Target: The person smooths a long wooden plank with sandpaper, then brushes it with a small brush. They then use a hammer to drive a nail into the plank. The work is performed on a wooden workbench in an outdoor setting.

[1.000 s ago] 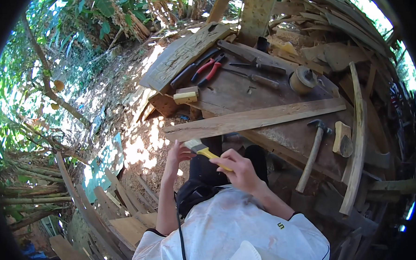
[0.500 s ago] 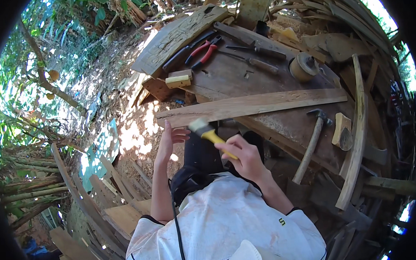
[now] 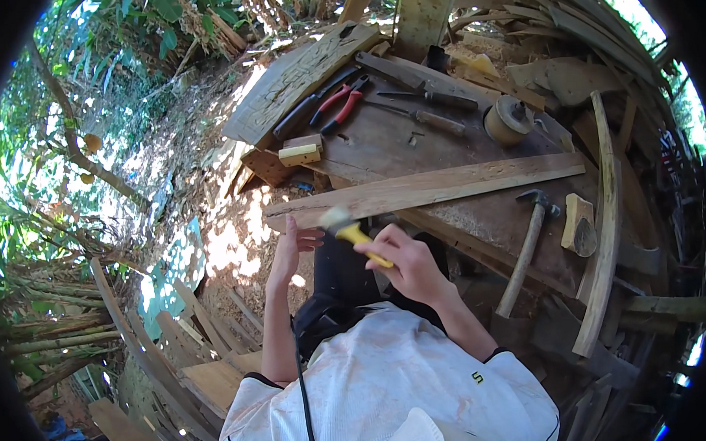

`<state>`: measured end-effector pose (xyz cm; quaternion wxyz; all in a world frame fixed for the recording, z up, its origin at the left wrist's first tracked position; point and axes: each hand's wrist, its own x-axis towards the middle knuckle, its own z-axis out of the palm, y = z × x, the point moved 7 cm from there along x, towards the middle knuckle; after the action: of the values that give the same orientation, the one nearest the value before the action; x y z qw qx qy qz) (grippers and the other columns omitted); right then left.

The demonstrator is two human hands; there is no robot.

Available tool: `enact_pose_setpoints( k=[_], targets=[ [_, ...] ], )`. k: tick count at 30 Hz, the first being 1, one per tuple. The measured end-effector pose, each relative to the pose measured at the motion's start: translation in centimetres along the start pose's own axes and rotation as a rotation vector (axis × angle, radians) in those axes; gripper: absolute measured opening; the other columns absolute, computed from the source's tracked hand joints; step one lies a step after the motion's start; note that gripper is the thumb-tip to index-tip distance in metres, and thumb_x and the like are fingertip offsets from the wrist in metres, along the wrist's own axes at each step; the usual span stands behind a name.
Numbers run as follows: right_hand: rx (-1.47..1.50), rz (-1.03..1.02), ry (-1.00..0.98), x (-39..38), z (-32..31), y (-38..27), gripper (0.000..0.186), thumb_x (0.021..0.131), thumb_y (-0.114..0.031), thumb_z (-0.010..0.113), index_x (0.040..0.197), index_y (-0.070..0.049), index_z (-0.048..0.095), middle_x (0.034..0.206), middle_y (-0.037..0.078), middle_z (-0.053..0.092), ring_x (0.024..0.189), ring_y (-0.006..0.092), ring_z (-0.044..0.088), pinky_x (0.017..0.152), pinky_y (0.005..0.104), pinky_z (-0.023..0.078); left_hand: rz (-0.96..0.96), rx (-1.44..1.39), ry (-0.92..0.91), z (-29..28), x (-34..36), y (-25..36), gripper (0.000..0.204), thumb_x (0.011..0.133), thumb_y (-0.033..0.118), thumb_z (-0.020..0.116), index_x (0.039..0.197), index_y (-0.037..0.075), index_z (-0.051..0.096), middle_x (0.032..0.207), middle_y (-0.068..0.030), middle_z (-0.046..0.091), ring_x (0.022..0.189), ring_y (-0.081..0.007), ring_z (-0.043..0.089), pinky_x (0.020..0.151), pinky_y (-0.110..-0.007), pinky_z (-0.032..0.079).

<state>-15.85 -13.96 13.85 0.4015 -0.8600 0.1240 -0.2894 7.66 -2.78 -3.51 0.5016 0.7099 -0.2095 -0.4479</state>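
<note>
A long wooden plank (image 3: 446,182) lies across the worktable, its left end jutting past the table edge above my lap. At that end, my left hand (image 3: 289,251) touches the near edge with an upright digit, while its other fingers stretch loosely to the right beside the wood. My right hand (image 3: 406,264) is closed round the yellow handle of a paintbrush (image 3: 352,234). The brush's pale, blurred tip is over the plank's near edge, close to the left end; I cannot tell whether it touches.
The worktable (image 3: 381,148) carries red-handled pliers (image 3: 344,106), a chisel-like tool (image 3: 441,122), a small wood block (image 3: 300,150), a round lidded pot (image 3: 508,121) and a hammer (image 3: 527,248). A curved wooden strip (image 3: 606,233) stands at right. Loose boards (image 3: 210,376) lie lower left.
The paintbrush and my right hand have shifted slightly left. My left hand stays at the plank's end, slightly lower in view.
</note>
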Motion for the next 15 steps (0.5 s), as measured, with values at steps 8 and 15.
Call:
enact_pose_setpoints(
  k=[8, 15],
  targets=[
    [-0.007, 0.095, 0.068, -0.3, -1.2, 0.5, 0.027, 0.091, -0.013, 0.077, 0.119, -0.012, 0.075, 0.090, 0.008, 0.062, 0.074, 0.0248, 0.066, 0.063, 0.0363, 0.051, 0.040, -0.065, -0.003, -0.4, -0.6, 2.0, 0.078, 0.108, 0.061, 0.037, 0.114, -0.008, 0.074, 0.108, -0.0192, 0.078, 0.095, -0.0277, 0.076, 0.090, -0.039, 0.055],
    [-0.075, 0.134, 0.204, -1.1, -3.2, 1.4, 0.025, 0.091, -0.010, 0.076, 0.116, -0.010, 0.075, 0.088, 0.009, 0.061, 0.074, 0.0254, 0.065, 0.064, 0.0363, 0.051, 0.053, -0.253, 0.100, -2.3, -0.7, 0.8, 0.069, 0.108, 0.056, 0.040, 0.127, -0.005, 0.064, 0.109, -0.0209, 0.076, 0.099, -0.0300, 0.075, 0.090, -0.041, 0.054]
  ],
)
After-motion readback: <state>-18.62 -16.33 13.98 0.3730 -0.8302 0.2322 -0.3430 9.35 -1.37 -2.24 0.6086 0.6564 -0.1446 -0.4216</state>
